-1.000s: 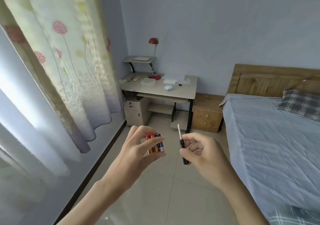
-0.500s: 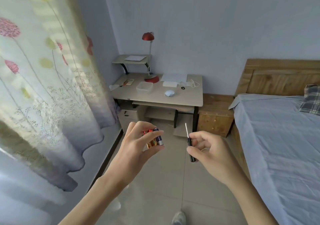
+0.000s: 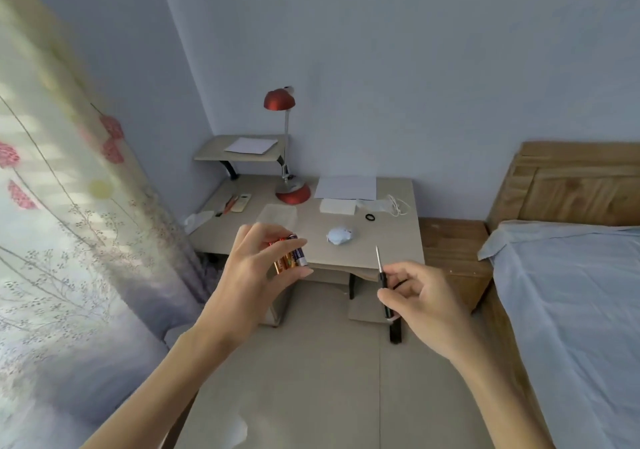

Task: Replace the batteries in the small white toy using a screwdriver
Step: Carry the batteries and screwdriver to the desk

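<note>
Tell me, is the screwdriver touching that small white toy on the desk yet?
Apart. The head view shows the screwdriver held up in the right hand, while the white toy lies alone farther off on the desk.

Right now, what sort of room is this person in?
Most likely a bedroom: a bed with a wooden headboard, a small desk with a red lamp, and a floral curtain.

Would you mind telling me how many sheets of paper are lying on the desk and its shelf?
2: one sheet on the raised shelf, one at the desk's back edge beside the lamp base.
</note>
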A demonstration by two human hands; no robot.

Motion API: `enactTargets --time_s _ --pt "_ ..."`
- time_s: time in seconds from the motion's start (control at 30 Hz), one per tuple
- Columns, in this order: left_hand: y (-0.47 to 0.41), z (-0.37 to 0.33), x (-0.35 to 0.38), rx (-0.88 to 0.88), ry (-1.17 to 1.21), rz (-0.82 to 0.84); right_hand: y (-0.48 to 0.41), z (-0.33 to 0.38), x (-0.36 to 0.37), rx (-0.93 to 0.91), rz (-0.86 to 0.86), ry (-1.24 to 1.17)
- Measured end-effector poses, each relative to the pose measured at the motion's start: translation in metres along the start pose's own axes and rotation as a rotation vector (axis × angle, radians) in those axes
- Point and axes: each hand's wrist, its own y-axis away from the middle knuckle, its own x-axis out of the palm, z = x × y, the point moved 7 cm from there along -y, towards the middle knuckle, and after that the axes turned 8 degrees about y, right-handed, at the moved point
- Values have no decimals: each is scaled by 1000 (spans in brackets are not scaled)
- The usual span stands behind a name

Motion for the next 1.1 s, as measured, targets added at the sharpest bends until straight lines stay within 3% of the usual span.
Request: enactTargets --time_s 0.6,0.83,1.1 --pt "-284 267 165 86 135 186 -349 -88 36 212 -143 275" --pt "-351 351 272 52 210 307 -419 -154 37 382 -196 336" --pt "-360 429 390 -46 217 436 -461 -258 53 504 -162 538"
